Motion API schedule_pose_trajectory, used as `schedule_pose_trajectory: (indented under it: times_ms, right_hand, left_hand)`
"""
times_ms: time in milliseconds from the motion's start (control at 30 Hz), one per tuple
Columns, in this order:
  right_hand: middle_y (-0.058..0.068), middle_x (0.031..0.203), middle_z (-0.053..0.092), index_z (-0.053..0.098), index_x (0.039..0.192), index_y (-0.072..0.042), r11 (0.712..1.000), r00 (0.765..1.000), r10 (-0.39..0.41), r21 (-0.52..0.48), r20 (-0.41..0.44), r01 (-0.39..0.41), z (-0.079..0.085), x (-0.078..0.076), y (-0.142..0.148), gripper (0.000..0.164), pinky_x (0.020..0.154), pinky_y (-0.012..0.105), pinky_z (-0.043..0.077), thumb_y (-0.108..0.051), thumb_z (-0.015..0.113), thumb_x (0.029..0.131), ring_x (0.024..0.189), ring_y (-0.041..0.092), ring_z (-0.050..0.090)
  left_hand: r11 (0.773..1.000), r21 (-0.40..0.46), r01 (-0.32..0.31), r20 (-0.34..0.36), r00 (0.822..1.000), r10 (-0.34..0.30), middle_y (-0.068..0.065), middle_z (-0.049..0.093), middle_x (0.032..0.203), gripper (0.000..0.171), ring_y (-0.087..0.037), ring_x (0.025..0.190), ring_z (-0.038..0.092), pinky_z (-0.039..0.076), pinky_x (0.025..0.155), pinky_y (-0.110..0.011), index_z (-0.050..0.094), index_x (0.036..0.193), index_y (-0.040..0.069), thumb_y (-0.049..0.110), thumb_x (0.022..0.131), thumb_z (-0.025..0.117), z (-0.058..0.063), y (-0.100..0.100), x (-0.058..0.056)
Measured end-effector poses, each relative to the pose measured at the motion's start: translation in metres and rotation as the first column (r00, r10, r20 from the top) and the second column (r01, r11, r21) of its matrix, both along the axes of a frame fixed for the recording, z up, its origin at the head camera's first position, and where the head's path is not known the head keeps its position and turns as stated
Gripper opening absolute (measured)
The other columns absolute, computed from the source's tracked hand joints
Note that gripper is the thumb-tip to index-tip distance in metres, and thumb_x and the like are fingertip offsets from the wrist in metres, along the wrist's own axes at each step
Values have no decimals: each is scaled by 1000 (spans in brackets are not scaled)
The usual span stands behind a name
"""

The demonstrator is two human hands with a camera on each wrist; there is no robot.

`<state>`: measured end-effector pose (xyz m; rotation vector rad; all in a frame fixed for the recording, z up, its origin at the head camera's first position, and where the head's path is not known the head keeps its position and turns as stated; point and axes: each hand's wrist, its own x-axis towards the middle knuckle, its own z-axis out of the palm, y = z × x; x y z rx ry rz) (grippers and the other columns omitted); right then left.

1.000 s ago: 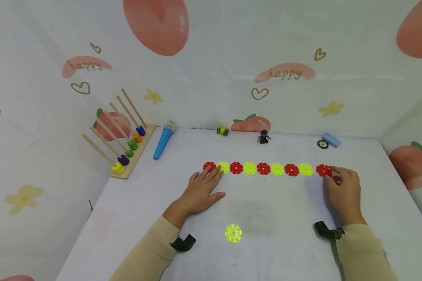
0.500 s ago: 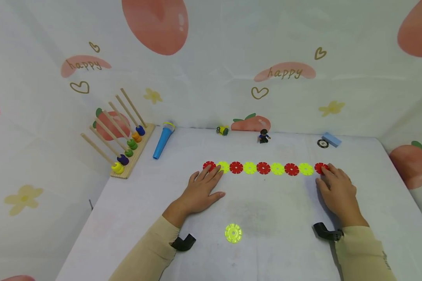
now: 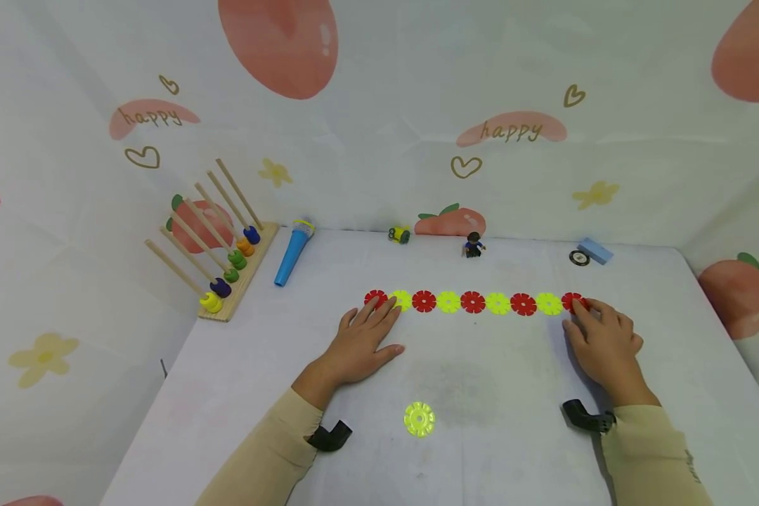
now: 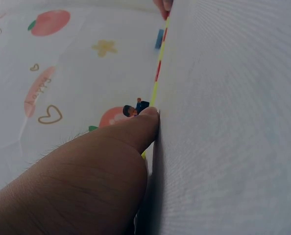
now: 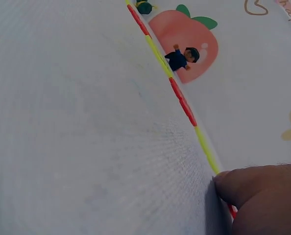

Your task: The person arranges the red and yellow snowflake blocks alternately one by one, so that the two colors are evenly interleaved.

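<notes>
Red and yellow notched plastic discs lie edge to edge in an alternating row across the white table. My left hand (image 3: 362, 344) lies flat with its fingers spread, fingertips over the red disc (image 3: 374, 294) at the left end and the edge of the yellow disc (image 3: 404, 301) beside it. At the other end my right hand (image 3: 604, 344) has a fingertip on the last red disc (image 3: 569, 300), which sits against the yellow disc (image 3: 549, 303). Its thumb rests just below the row. Both wrist views show the row almost edge-on. A single yellow disc (image 3: 419, 419) lies nearer me.
Along the back stand a wooden peg rack with coloured beads (image 3: 239, 281), a blue toy microphone (image 3: 293, 254), a small yellow-green toy (image 3: 399, 235) and a toy figure (image 3: 474, 245). A black wheel (image 3: 579, 258) and a blue block (image 3: 595, 251) lie at back right.
My right hand has gone from pinching the last red disc to resting fingertips on it. That disc has slid left, closing the gap to the yellow one. My left hand has stayed put.
</notes>
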<state>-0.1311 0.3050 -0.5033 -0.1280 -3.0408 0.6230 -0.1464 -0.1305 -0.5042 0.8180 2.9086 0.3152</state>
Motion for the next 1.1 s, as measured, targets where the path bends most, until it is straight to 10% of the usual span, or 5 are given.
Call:
schedule_pose_trajectory:
  times_ms: [1100]
  right_hand:
    - [26,152,18,31,147,0,999,998,40,22,44,-41,2,-2,-1,69,86,71,13,-45,46,98,137,47,8]
  left_hand:
    - [1000,28,1,14,1000,-1,2,11,159,79,-26,144,0,7,107,-58,19,154,22,61,91,46,5,0,2]
